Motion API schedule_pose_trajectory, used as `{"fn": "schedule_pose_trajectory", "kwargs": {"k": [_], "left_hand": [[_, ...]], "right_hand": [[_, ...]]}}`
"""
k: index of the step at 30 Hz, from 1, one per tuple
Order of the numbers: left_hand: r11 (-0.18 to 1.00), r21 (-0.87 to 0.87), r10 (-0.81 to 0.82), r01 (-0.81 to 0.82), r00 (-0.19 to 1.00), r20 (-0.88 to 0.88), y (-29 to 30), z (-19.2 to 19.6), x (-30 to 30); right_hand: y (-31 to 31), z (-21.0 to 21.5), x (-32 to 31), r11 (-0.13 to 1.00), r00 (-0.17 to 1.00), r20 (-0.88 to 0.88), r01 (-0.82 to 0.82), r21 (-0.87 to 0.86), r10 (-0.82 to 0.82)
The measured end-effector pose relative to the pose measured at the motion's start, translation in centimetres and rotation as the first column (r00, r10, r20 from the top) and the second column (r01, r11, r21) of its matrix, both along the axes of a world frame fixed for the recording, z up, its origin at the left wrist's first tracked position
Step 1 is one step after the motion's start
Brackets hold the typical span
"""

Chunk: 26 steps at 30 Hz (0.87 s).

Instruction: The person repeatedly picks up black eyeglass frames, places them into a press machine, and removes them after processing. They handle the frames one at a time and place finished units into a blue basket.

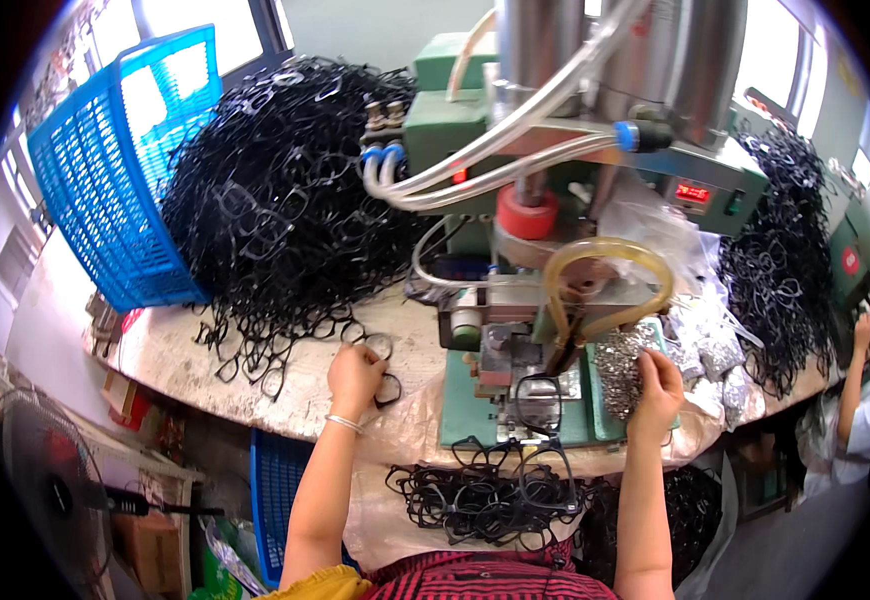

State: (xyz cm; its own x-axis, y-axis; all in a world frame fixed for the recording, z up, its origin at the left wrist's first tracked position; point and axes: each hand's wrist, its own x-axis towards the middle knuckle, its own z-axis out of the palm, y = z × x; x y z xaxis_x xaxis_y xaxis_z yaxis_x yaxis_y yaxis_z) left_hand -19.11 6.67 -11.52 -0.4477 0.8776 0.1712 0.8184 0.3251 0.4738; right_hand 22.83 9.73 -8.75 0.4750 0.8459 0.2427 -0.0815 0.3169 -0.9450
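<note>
A black plastic glasses frame (pixel 538 402) sits on the green machine (pixel 515 400), right in the middle between the two hands. It lies flat on the little metal holder there, which seems to keep it in place under the machine's working part. The frame is thin, shiny and has two rounded holes for lenses.

The left hand (pixel 355 378) rests on the table (pixel 175 350) beside the machine. Its fingers are curled over another black frame (pixel 383 385) at the edge of the big pile of frames (pixel 285 210), so a new one is close by. The right hand (pixel 658 385) reaches into a heap of small silver metal bits (pixel 623 365) on the machine's right side. Its fingers bend down into the heap, but I cannot tell if they pinch a piece.

More black frames lie in the person's lap (pixel 480 495), all tangled like a nest. The big pile on the table is messy and springy too. Behind it leans a blue plastic basket (pixel 120 165) with lots of small square holes. Clear and yellow soft tubes (pixel 600 285) loop around the machine. Clear bags (pixel 700 350) of silver bits sit on the right, near another dark pile (pixel 780 260).
</note>
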Motion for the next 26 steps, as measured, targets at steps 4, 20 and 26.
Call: {"fn": "schedule_pose_trajectory", "kwargs": {"k": [4, 20, 26], "left_hand": [[0.978, 0.197, -0.145, 0.069, 0.903, 0.404, 0.0, 0.0, -1.4], [0.371, 0.928, -0.886, 0.029, 0.311, 0.345, -4.6, 14.2, 12.0], [0.228, 0.902, -0.879, 0.366, 0.477, 0.028, -3.2, 17.2, 12.6]], "right_hand": [[-1.9, 3.8, -2.4, 0.977, 0.969, 0.126, -0.209, -0.043, 0.213], [-3.8, 8.1, -8.5, 0.905, 0.906, 0.017, -0.424, 0.034, 0.424], [-5.9, 10.4, -9.0, 0.860, 0.860, 0.038, -0.510, 0.032, 0.509]]}}
